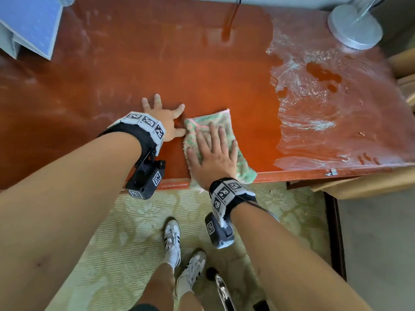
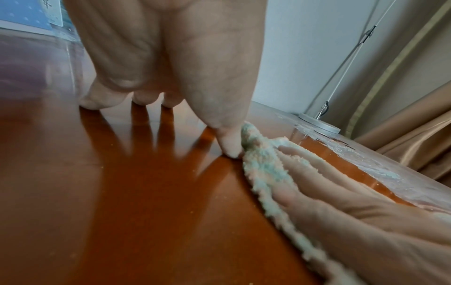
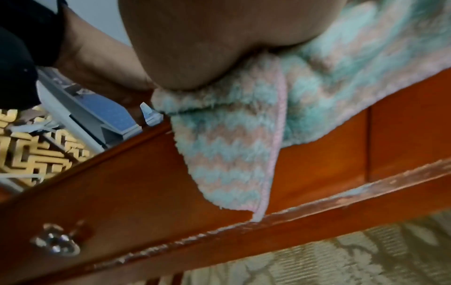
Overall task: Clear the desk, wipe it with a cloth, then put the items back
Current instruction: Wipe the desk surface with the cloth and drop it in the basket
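1. Desk (image 1: 202, 63) clearing looks largely done: the wood ahead of both sets of fingers is bare, with only a blue-covered book or folder (image 1: 29, 21) far out beyond the left fingertips and a round lamp base (image 1: 354, 28) at the far corner beyond the right ones.
2. Wiping is the step in hand. The right hand (image 1: 213, 151) lies flat on the cloth (image 1: 224, 122), fingers straight and spread, pressing it down and gripping nothing.
3. The cloth sits under those fingers at the near edge; its near end droops over the desk front below the palm, as the right wrist view shows.
4. The left hand (image 1: 161, 117) is splayed flat on the wood, holding nothing, its thumb just touching the cloth's edge.
5. A pale, streaky film (image 1: 314, 108) covers the surface out past the right little finger; it may be wet smear or dust, and that stretch probably wants more wiping.
6. Putting the items back is not yet begun.
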`<state>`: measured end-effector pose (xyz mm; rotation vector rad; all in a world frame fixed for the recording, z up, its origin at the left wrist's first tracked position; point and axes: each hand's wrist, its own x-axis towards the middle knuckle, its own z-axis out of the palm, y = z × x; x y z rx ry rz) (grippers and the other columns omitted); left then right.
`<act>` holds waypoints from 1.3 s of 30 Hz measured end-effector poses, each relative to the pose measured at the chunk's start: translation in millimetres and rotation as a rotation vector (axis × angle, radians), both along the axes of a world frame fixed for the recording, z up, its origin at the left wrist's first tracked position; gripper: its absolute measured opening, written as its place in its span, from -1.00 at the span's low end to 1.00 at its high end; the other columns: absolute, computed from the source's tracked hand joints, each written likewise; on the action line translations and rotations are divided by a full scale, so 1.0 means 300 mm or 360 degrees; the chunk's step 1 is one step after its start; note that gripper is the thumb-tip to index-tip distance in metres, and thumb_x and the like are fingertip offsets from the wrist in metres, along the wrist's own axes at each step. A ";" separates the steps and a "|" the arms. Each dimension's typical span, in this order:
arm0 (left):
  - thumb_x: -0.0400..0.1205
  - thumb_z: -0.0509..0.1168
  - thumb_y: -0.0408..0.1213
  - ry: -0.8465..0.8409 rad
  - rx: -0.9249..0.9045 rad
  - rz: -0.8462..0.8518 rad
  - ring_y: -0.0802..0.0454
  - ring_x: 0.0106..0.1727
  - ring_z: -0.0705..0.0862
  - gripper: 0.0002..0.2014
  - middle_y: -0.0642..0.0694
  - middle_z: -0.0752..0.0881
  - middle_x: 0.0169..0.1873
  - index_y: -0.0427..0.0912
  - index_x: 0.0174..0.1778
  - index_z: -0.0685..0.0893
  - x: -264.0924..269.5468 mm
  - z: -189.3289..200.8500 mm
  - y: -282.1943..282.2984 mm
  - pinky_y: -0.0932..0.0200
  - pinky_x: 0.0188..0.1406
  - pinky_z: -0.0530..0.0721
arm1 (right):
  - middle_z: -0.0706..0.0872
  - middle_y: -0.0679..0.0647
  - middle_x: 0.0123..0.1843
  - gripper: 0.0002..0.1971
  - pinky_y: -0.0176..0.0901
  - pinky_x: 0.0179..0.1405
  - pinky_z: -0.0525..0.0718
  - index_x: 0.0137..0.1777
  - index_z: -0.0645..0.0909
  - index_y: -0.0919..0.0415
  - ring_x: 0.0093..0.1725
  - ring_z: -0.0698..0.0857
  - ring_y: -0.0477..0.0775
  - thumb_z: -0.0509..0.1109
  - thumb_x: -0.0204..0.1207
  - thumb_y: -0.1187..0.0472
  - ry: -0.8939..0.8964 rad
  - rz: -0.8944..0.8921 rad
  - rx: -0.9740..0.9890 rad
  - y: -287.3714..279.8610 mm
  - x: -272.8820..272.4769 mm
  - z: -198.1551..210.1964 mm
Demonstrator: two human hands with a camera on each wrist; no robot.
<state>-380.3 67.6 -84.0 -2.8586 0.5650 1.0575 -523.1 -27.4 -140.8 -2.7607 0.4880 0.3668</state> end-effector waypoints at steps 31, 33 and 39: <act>0.45 0.19 0.45 0.0005 -0.0081 -0.0306 -0.42 0.60 -0.40 -0.11 -0.12 -0.44 0.62 0.48 0.56 -0.22 -0.146 -0.044 -0.488 -0.67 0.42 0.02 | -0.38 -0.12 0.71 -0.40 0.22 0.62 -0.36 0.67 -0.30 -0.21 0.68 -0.36 -0.02 -0.31 0.66 -0.25 0.0092 -0.0585 -0.0160 -0.652 -0.195 -0.022; 0.40 0.27 0.44 0.0033 -0.0071 -0.0303 -0.47 0.59 -0.36 -0.06 -0.14 -0.41 0.63 0.49 0.57 -0.19 -0.127 -0.031 -0.505 -0.60 0.44 0.13 | -0.38 -0.22 0.70 -0.41 0.19 0.63 -0.35 0.66 -0.28 -0.28 0.67 -0.36 -0.09 -0.29 0.65 -0.29 0.0057 -0.0285 -0.0148 -0.702 -0.218 -0.015; 0.38 0.36 0.39 0.0049 -0.0080 -0.0272 -0.49 0.59 -0.36 -0.02 -0.14 -0.40 0.63 0.48 0.57 -0.15 -0.117 -0.029 -0.525 -0.55 0.45 0.19 | -0.35 -0.11 0.72 -0.40 0.27 0.63 -0.34 0.68 -0.30 -0.24 0.69 -0.34 -0.01 -0.31 0.65 -0.25 0.0081 -0.0910 -0.0115 -0.718 -0.152 -0.027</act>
